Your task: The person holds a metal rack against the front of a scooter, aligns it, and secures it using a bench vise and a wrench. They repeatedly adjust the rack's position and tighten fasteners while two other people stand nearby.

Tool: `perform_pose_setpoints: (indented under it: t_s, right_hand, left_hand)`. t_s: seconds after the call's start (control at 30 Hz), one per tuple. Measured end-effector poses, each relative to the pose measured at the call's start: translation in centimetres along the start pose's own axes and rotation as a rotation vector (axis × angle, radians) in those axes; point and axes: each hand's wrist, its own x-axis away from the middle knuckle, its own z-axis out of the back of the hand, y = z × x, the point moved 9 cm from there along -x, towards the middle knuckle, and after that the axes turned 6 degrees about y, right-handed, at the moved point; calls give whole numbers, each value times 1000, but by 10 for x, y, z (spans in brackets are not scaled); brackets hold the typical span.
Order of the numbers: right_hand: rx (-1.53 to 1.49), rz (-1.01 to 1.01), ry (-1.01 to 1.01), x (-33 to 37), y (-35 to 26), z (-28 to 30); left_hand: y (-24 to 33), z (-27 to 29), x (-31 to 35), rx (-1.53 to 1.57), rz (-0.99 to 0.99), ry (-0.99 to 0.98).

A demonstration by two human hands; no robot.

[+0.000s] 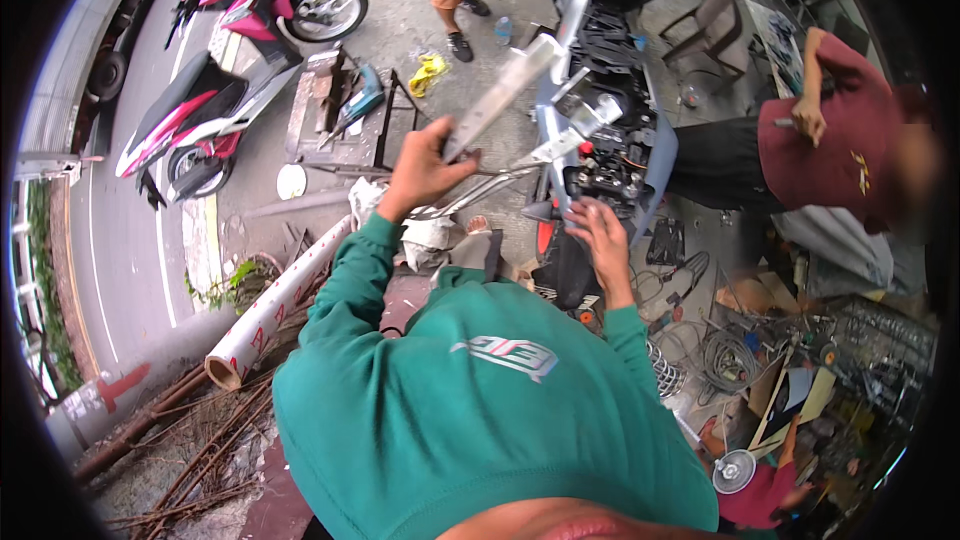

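My left hand [430, 168] is closed around the near end of a flat silver metal bar [505, 90] with holes along it. The bar slants up and away to the right, its far end beside the opened motorcycle [605, 70]. Welded-looking silver bracket pieces [575, 135] stand over the motorcycle's rear; whether they join the bar is unclear. Thin metal rods [490, 183] run below them. My right hand [600, 232], fingers stretched and apart, is at the motorcycle's near end and appears to hold nothing. The motorcycle's inner parts and wiring [612, 175] are exposed.
A person in a maroon shirt [835, 130] stands at right; another person's legs [460, 0] are at the top. A teal power tool [362, 100] lies on a metal stand at left, before a pink scooter [210, 90]. Coiled cable [728, 360] and a white pipe [280, 305] lie nearby.
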Motion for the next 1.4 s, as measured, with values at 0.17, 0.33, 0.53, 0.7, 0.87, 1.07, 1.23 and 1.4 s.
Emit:
perform_pose_setpoints:
  t_s: [0.17, 0.33, 0.53, 0.7, 0.87, 1.07, 1.23, 1.4]
  right_hand:
    - [-83, 62, -50, -51, -38, -45]
    - [-170, 31, -191, -94, -68, -95]
    - [-3, 26, -4, -174, -83, -120]
    - [-77, 6, 38, -223, -82, -148]
    - [-167, 27, -29, -240, -87, -171]
    - [-239, 65, -169, -241, -100, -189]
    - [-241, 151, -219, -224, -111, -194]
    - [-204, 148, -209, -209, -111, -191]
  left_hand:
    - [23, 13, -17, 87, 87, 74]
    - [1, 17, -71, 234, 233, 53]
    - [-53, 20, -167, 307, 280, -40]
    - [-63, 34, -204, 232, 248, -63]
    - [-63, 68, -220, 179, 191, 0]
    - [-82, 97, -215, 291, 288, 69]
    - [-100, 105, -185, 429, 292, 169]
    - [-136, 94, -152, 585, 351, 216]
